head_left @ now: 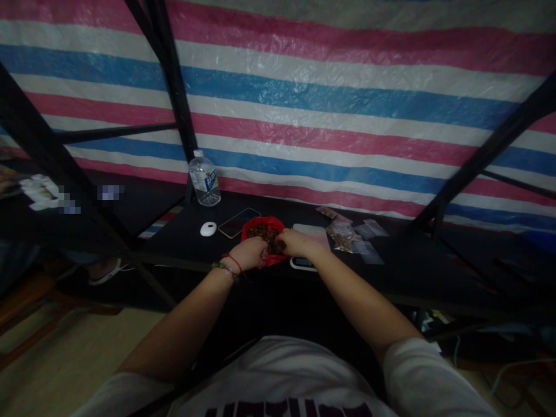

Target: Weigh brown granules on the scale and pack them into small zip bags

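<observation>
Striped sheeting (pixel 347 104) hangs behind the black worktop (pixel 403 255). Some filled packets (pixel 342 238) hold brown bits; flat packets (pixel 369 252) beside them look unfilled, and plenty of brown pieces (pixel 271 233) remain in the red container (pixel 263 220). The left hand (pixel 251 253) curls at its rim, the right hand (pixel 297 241) dips in; whether either grips, I can't tell.

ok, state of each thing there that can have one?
Red container: open, brown pieces inside
Left hand: at container, grip unclear
Right hand: fingers among pieces
Bottle: upright, capped
Phone: flat, screen dark
White device: display unreadable
Small bags: some filled, others look flat
</observation>
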Available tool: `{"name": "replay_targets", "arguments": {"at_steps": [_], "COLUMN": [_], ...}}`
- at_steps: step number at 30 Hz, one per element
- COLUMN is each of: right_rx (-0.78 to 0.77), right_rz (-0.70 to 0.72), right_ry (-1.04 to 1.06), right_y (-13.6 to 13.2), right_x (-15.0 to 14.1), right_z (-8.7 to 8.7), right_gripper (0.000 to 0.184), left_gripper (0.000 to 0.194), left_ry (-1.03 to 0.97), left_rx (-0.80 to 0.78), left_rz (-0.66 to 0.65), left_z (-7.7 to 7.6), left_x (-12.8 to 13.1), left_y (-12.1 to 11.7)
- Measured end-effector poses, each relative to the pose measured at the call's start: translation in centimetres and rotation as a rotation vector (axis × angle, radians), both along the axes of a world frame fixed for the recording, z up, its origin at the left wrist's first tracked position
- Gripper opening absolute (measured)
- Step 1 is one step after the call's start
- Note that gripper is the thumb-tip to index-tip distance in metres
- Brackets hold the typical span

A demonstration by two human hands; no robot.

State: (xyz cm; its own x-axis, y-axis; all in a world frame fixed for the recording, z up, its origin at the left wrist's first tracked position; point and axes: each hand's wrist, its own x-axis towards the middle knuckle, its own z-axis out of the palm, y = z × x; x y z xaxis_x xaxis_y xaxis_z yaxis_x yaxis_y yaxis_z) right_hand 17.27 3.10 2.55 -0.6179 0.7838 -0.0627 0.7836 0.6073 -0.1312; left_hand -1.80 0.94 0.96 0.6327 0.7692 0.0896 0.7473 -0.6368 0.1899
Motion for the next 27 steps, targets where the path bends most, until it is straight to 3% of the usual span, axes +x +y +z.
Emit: {"name": "replay_targets", "arguments": {"at_steps": [3, 7, 14, 21, 27], "right_rx": [-0.013, -0.033, -0.111, -0.176, -0.212], "right_rz": [-0.021, -0.082, -0.098, -0.100, -0.114], "right_ry": [-0.041, -0.064, -0.059, 0.148, 0.307], "right_y": [-0.3, -0.5, 0.6, 1.6, 1.3], "right_x": [-0.7, -1.5, -1.9, -0.9, -1.2], "right_z": [0.4, 1.0, 0.4, -1.4, -2.1], "right_gripper": [0.022, 0.022, 0.025, 0.037, 0.039], "left_gripper": [0.011, 0.009, 0.008, 0.011, 0.017], "left_ry": [-0.024, -0.057, -0.077, -0.179, -0.379], "left_rx": [0.064, 0.095, 0.090, 0.017, 0.086], "left_rz": [0.053, 0.105, 0.001, 0.005, 0.062], "left_z": [-0.8, -1.2, -2.1, -1.2, -0.7], "left_x": [-0.2, -0.6, -0.7, -0.9, -1.0], "left_y": [0.9, 1.7, 2.4, 2.2, 2.2]}}
